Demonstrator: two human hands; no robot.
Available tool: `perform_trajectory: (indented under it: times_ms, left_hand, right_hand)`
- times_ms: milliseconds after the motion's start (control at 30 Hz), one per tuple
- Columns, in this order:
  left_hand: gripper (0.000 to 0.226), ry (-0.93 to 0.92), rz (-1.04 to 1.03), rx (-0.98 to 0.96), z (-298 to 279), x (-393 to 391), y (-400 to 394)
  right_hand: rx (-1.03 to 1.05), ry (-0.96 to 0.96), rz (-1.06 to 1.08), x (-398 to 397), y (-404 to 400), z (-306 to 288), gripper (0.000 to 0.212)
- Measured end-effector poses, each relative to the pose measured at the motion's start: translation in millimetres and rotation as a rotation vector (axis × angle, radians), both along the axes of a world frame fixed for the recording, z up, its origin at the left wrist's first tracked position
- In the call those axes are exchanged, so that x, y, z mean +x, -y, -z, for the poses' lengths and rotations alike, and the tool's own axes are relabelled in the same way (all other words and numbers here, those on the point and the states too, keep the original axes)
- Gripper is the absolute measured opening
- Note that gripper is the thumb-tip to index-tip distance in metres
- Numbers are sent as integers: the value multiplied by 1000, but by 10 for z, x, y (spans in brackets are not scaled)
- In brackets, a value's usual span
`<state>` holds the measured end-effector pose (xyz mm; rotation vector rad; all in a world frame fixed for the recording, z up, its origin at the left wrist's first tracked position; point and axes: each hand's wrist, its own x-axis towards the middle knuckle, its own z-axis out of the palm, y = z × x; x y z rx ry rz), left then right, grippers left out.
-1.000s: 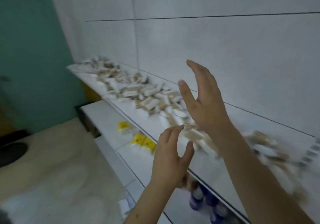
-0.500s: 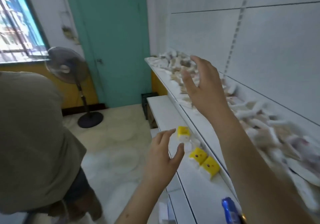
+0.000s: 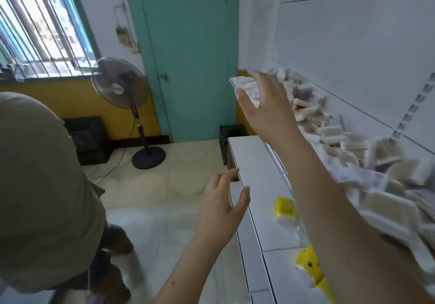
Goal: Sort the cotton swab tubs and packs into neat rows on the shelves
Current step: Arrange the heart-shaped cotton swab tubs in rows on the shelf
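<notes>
Upper shelf w/ swab packs heaped; lower shelf: yellow packs.

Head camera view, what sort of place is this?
Probably a small shop or stockroom: white wall shelves piled with cotton swab packs, a standing fan and a teal door.

White shelves, pale beige-and-white cotton swab packs, blurred, yellow packs with what may be a cartoon face, teal door, mustard-yellow lower wall, dark fan, cream floor tiles with faint circles, olive-grey garment.
</notes>
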<state>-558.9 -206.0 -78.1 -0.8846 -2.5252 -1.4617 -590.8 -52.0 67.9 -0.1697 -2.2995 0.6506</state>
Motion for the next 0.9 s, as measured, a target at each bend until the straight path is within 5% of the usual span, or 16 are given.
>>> perform_trajectory:
  times_ms: [500, 900]
  left_hand:
    - [46, 1, 176, 19, -37, -3043, -223]
    - [47, -71, 381, 19, 79, -4617, -1485]
  right_hand:
    - [36, -9, 149, -2583, -99, -6, 57]
    - [-23, -50, 333, -3832, -1364, 21, 58]
